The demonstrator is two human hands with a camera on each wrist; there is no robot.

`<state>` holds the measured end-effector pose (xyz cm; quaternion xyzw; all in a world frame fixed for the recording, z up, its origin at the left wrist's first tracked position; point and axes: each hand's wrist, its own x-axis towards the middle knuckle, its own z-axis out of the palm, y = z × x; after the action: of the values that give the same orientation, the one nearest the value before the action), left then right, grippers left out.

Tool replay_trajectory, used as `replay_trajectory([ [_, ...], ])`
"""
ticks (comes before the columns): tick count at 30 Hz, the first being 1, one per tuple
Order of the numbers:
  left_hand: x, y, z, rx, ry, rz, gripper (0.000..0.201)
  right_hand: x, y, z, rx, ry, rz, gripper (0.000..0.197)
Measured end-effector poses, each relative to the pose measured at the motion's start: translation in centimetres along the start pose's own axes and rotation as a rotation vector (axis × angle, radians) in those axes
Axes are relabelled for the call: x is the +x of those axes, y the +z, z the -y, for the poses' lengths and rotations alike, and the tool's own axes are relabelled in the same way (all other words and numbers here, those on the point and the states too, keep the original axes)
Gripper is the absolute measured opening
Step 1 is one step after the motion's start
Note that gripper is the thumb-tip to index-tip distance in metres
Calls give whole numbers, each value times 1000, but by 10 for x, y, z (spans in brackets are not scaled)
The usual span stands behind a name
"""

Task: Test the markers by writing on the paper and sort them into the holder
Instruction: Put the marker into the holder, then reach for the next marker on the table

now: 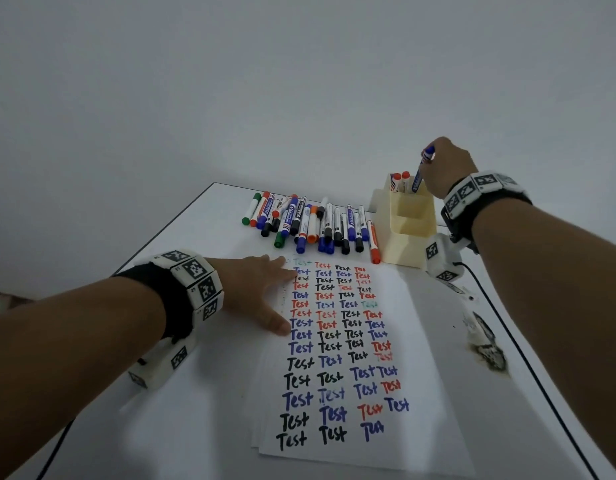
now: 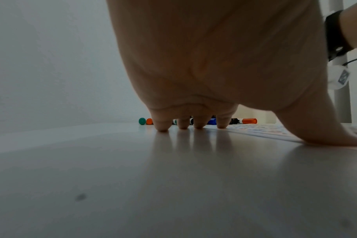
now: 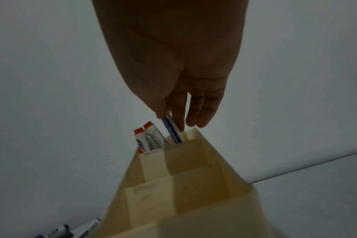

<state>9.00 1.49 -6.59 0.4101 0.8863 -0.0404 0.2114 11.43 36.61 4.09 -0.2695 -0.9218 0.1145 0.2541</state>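
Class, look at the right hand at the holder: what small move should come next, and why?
Probably let go. The right hand pinches a blue marker whose lower end is already inside the back right slot of the holder, beside two red-capped markers. Releasing should drop it in. The left hand rests flat on the paper, and a pile waits on the table.
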Motion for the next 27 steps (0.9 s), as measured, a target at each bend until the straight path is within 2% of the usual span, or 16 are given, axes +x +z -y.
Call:
replay_trajectory([
  [3, -1, -1, 0, -3, 0, 3, 117, 3, 9, -4, -120, 27, 111, 27],
  [6, -1, -2, 0, -7, -1, 9, 116, 6, 16, -13, -147, 21, 149, 21],
  [9, -3, -3, -2, -8, -3, 16, 115, 3, 18, -20, -101, 52, 179, 41],
  [13, -5, -4, -4, -20, 1, 19, 115, -11, 13, -20, 25, 69, 116, 58],
  [15, -6, -3, -4, -23, 2, 15, 115, -29, 7, -12, 37, -1, 35, 60],
  [17, -5, -3, -3, -17, -1, 16, 115, -53, 5, -1, 34, -103, 21, 60],
  [22, -3, -2, -4, -6, -7, 6, 115, -128, 1, 25, 67, -340, 397, 53],
  [23, -4, -2, -5, -10, -9, 1, 114, -141, 0, 29, 142, -350, 441, 47],
  [24, -5, -2, -6, -16, -11, -4, 114, -154, -2, 32, 296, -298, 484, 40],
  [26, -7, -2, -6, -31, -7, -13, 117, -175, -2, 33, 773, -56, 594, 29],
  [27, -7, -1, -6, -39, -7, -18, 118, -184, 1, 30, 991, 71, 636, 30],
])
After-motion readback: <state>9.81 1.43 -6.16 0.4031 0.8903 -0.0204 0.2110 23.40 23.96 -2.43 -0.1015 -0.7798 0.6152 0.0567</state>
